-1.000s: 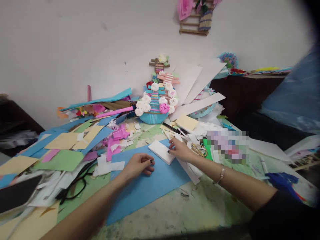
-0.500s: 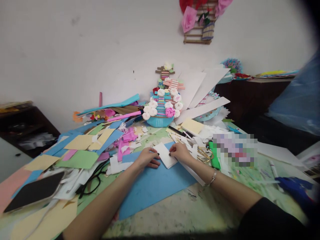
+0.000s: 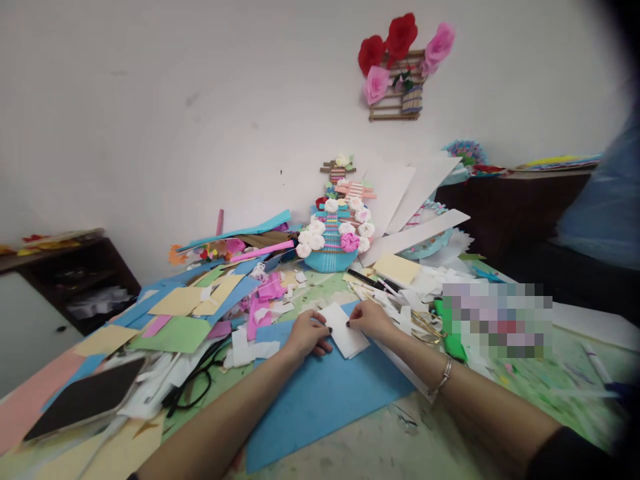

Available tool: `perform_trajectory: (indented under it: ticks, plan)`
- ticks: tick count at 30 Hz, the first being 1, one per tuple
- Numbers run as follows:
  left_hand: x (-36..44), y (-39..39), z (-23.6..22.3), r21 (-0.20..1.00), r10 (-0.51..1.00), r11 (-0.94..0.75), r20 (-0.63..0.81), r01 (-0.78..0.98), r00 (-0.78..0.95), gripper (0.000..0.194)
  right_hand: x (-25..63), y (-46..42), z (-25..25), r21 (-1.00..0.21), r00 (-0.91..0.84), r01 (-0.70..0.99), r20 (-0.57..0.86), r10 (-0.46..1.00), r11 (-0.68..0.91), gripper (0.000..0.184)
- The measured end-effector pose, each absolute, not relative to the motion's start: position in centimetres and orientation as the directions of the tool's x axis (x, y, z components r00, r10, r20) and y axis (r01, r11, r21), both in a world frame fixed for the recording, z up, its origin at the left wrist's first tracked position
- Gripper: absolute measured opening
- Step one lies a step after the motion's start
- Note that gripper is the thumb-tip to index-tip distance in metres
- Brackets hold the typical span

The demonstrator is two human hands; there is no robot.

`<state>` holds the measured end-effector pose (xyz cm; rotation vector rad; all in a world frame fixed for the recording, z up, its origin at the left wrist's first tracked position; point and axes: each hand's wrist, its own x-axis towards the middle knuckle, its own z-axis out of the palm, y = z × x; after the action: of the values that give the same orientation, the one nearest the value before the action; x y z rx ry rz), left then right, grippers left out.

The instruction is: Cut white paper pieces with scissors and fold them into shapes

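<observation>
A small piece of folded white paper (image 3: pixel 349 337) is held between my hands, over a blue sheet (image 3: pixel 320 407) on the table. My left hand (image 3: pixel 310 333) pinches its left edge with thumb and forefinger, the other fingers curled beneath. At the right edge, my right hand (image 3: pixel 371 321) grips the paper with bent fingers; a bracelet circles that wrist. Just right of my right hand lie gold-handled scissors (image 3: pixel 425 328) among paper strips.
Coloured card pieces (image 3: pixel 173 335), a phone (image 3: pixel 85 400) and black-framed glasses (image 3: pixel 193 390) cover the left side. A blue craft piece with paper flowers (image 3: pixel 330 260) stands at the back. A green object (image 3: pixel 454 343) lies to the right, beside a blurred-out patch.
The camera view has tilted up and shifted slightly left, so everything appears lower and further right. Both hands keep their hold on the white paper.
</observation>
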<state>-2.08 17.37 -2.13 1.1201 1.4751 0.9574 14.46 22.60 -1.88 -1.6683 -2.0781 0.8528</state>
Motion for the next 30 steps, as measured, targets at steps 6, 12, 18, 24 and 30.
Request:
perform_trajectory:
  ticks: [6,12,18,24,30]
  plan:
    - [-2.0,17.2,-1.8,0.965,0.963,0.245,-0.231,0.093,-0.137,0.033,14.0,22.6,-1.5,-0.785,-0.280,0.606,-0.060,0.958,0.128,0.024]
    - [-2.5,17.7,-0.9,0.980,0.978,0.179,-0.187,-0.090,-0.093,0.043,13.8,22.0,-0.6,-0.948,-0.379,0.254,0.084,0.922,0.191,0.017]
    - [-2.6,18.1,-0.8,0.930,0.980,0.195,-0.172,-0.312,0.101,0.024,13.1,21.6,0.2,-0.946,-0.440,0.207,0.138,0.887,0.250,0.017]
    - [-2.2,18.2,-1.6,0.883,0.981,0.193,-0.181,-0.427,0.067,0.017,16.9,22.3,1.0,-0.763,-0.393,0.578,0.051,0.918,0.290,0.019]
    - [-2.1,18.2,-1.1,0.865,0.979,0.184,-0.203,-0.467,0.008,0.013,24.4,23.0,1.7,-0.326,-0.195,0.930,-0.038,0.980,0.172,0.028]
